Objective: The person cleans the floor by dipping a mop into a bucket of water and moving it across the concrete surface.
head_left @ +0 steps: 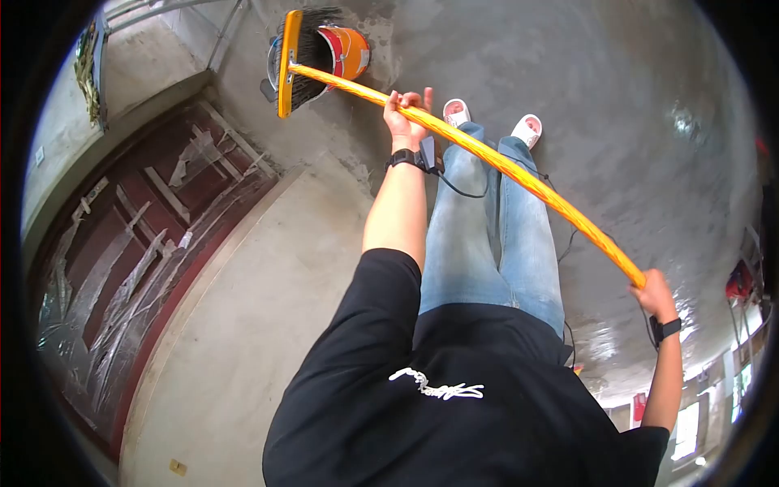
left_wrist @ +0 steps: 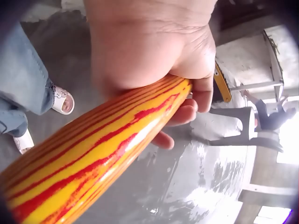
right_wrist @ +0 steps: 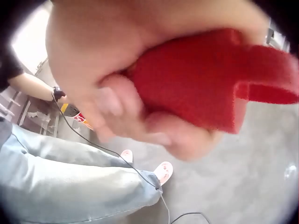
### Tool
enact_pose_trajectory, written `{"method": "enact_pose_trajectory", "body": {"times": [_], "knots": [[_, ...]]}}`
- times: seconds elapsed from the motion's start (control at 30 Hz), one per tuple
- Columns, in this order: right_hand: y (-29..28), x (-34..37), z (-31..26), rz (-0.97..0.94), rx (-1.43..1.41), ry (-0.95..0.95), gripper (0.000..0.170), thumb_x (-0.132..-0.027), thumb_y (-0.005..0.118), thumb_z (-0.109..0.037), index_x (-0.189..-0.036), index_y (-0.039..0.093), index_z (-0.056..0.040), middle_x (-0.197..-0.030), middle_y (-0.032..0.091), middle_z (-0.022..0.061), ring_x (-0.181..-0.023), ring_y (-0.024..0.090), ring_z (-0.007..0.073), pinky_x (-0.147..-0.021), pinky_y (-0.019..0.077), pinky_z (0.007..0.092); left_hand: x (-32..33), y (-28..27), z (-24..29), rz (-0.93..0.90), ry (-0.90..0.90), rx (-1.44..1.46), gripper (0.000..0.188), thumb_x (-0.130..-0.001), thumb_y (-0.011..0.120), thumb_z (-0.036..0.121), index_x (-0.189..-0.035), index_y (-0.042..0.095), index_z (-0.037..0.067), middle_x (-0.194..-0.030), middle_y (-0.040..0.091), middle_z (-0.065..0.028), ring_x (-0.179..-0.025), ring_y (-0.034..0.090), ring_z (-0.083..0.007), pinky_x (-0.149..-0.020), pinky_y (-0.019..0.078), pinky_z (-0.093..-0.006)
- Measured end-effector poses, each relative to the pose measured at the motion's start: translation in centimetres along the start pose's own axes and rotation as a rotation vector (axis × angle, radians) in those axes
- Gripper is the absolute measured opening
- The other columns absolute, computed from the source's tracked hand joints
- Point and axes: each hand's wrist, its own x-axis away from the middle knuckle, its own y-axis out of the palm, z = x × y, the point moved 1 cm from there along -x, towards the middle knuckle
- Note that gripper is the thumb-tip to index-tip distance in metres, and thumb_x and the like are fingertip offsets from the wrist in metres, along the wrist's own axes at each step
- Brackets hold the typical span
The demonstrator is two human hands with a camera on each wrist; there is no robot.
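Observation:
A long yellow broom handle (head_left: 519, 174) runs across the head view, from the broom head (head_left: 288, 65) at upper left to the right side. Dark bristles hang beside and partly over an orange bucket (head_left: 350, 53). My left hand (head_left: 408, 120) holds the handle near the broom head; in the left wrist view the striped handle (left_wrist: 103, 144) lies against the palm, fingers (left_wrist: 188, 112) bent round it. My right hand (head_left: 656, 294) grips the far end, and the right wrist view shows the fingers curled round its red end cap (right_wrist: 187, 79), which has a loop.
Two feet in light slippers (head_left: 527, 130) stand on the grey floor (head_left: 633, 105) below the handle. A dark red panel with torn plastic (head_left: 154, 219) lies at the left. A black cable (head_left: 462, 191) hangs from the left wrist. In the left wrist view a grey stool (left_wrist: 233, 126) stands beyond.

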Motion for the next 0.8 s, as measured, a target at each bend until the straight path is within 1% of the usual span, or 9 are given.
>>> {"method": "enact_pose_trajectory", "body": {"times": [0.07, 0.17, 0.23, 0.3, 0.33, 0.37, 0.47, 0.57, 0.8], "knots": [[-0.4, 0.6, -0.6, -0.227, -0.13, 0.086, 0.03, -0.068, 0.072, -0.015, -0.063, 0.05, 0.0049, -0.051, 0.044, 0.0133, -0.05, 0.039, 0.0175, -0.052, 0.0386, 0.0353, 0.1, 0.0, 0.4, -0.039, -0.081, 0.033, 0.025, -0.077, 0.065, 0.021, -0.061, 0.047, 0.014, -0.055, 0.044, 0.0038, -0.05, 0.045, -0.0111, -0.069, 0.0498, -0.0314], [-0.3, 1.8, -2.3, -0.265, -0.118, 0.072, 0.031, -0.067, 0.073, -0.015, -0.064, 0.05, 0.0049, -0.051, 0.042, 0.0124, -0.051, 0.037, 0.0151, -0.05, 0.0377, 0.0348, -0.8, -1.4, 1.0, -0.158, -0.265, 0.179, 0.027, -0.082, 0.062, 0.025, -0.06, 0.047, 0.016, -0.051, 0.041, 0.0067, -0.046, 0.04, -0.0078, -0.053, 0.0407, -0.024], [1.5, 1.6, -2.3, -0.232, -0.081, 0.061, 0.03, -0.068, 0.072, -0.016, -0.064, 0.051, 0.0043, -0.053, 0.047, 0.0158, -0.048, 0.045, 0.0214, -0.051, 0.0397, 0.0372, -0.9, -1.8, 1.3, -0.033, -0.22, -0.025, 0.033, -0.086, 0.056, 0.028, -0.058, 0.043, 0.017, -0.048, 0.037, 0.0079, -0.042, 0.035, -0.0063, -0.045, 0.0342, -0.0227], [3.1, 1.7, -2.1, 0.11, 0.029, -0.086, 0.028, -0.069, 0.071, -0.016, -0.065, 0.051, 0.0031, -0.057, 0.054, 0.0183, -0.054, 0.055, 0.0345, -0.054, 0.0424, 0.0399, -0.5, -1.5, 1.0, 0.161, -0.155, -0.134, 0.034, -0.089, 0.052, 0.028, -0.059, 0.039, 0.017, -0.047, 0.034, 0.0063, -0.04, 0.034, -0.0066, -0.042, 0.0329, -0.0231], [3.4, 1.8, -2.6, 0.142, 0.136, -0.019, 0.022, -0.069, 0.069, -0.015, -0.071, 0.052, -0.0011, -0.067, 0.059, 0.0164, -0.068, 0.056, 0.039, -0.058, 0.0449, 0.0424, -0.4, -1.3, 0.8, 0.155, -0.148, -0.136, 0.034, -0.089, 0.052, 0.028, -0.059, 0.039, 0.017, -0.047, 0.034, 0.0063, -0.04, 0.034, -0.0066, -0.042, 0.0329, -0.0231], [4.3, 1.5, -1.9, 0.154, 0.13, -0.025, 0.022, -0.069, 0.069, -0.015, -0.071, 0.052, -0.0011, -0.067, 0.059, 0.0164, -0.068, 0.056, 0.039, -0.058, 0.0449, 0.0424, -0.2, -1.2, 0.6, 0.238, -0.117, -0.195, 0.032, -0.088, 0.052, 0.027, -0.061, 0.038, 0.017, -0.048, 0.034, 0.0061, -0.04, 0.035, -0.0068, -0.042, 0.0339, -0.0237], [7.5, 1.2, -0.4, 0.537, 0.376, -0.019, 0.015, -0.074, 0.062, -0.011, -0.08, 0.049, -0.0092, -0.076, 0.054, 0.0111, -0.071, 0.057, 0.0341, -0.059, 0.0448, 0.0444, 0.2, -0.6, -0.2, 0.369, -0.053, -0.312, 0.03, -0.088, 0.053, 0.027, -0.064, 0.038, 0.016, -0.048, 0.034, 0.006, -0.041, 0.036, -0.0071, -0.043, 0.0352, -0.0246], [8.8, -0.9, 0.6, 0.664, 0.337, 0.0, 0.011, -0.076, 0.06, -0.01, -0.079, 0.05, -0.0093, -0.075, 0.052, 0.0105, -0.07, 0.056, 0.0343, -0.058, 0.0442, 0.044, 1.0, -0.5, -0.4, 0.432, 0.019, -0.391, 0.028, -0.087, 0.054, 0.027, -0.068, 0.039, 0.015, -0.053, 0.035, 0.0045, -0.043, 0.037, -0.0081, -0.044, 0.036, -0.0256], [11.9, -4.5, 3.7, 0.441, 0.063, -0.019, 0.012, -0.066, 0.063, -0.016, -0.065, 0.059, -0.0043, -0.071, 0.061, 0.0161, -0.07, 0.058, 0.0373, -0.061, 0.0458, 0.0448, 3.8, 1.9, 0.9, 0.703, 0.257, -0.661, 0.02, -0.086, 0.058, 0.022, -0.08, 0.045, 0.008, -0.058, 0.042, -0.0013, -0.046, 0.042, -0.013, -0.044, 0.0406, -0.0309]]}}
